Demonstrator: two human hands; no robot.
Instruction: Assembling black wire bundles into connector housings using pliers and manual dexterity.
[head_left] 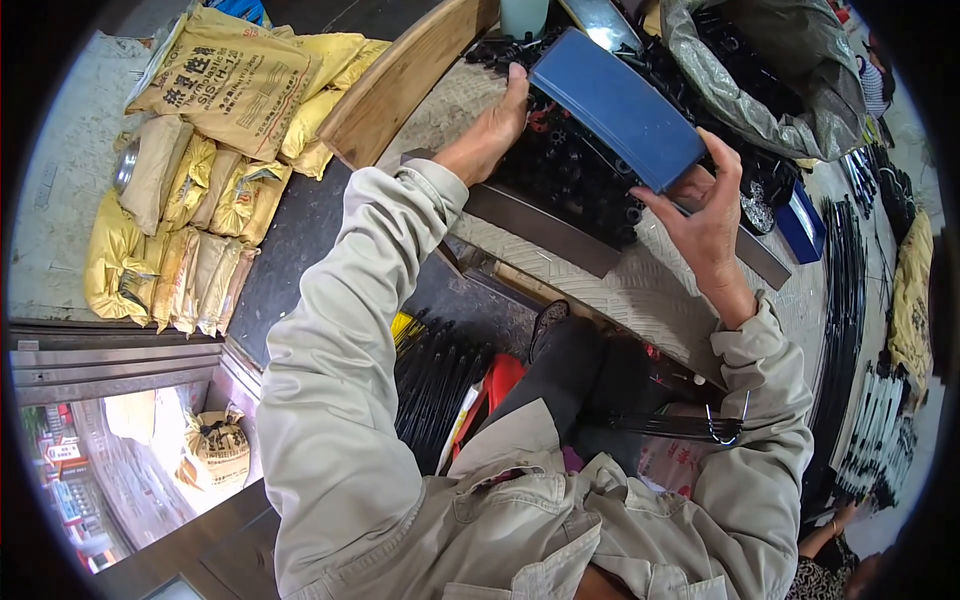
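Note:
A blue rectangular plastic box (615, 105) is tilted above a heap of small black parts (575, 165). My right hand (705, 210) grips its right end, thumb at the near edge and fingers round the end. Beside the box's left end is my left hand (492, 130), thumb pointing up; its other fingers are mostly hidden, and I cannot tell whether it touches the box. What lies inside the box is out of sight. In front of the heap runs a dark straight bar (545, 225) on the light worktop (570, 280).
A wooden board (405, 80) edges the worktop at left, with yellow and brown sacks (225, 85) beyond. An open grey bag (780, 120) stands far right, near another blue box (800, 222). Long black rods (840, 300) lie at right; more fill the space below (450, 385).

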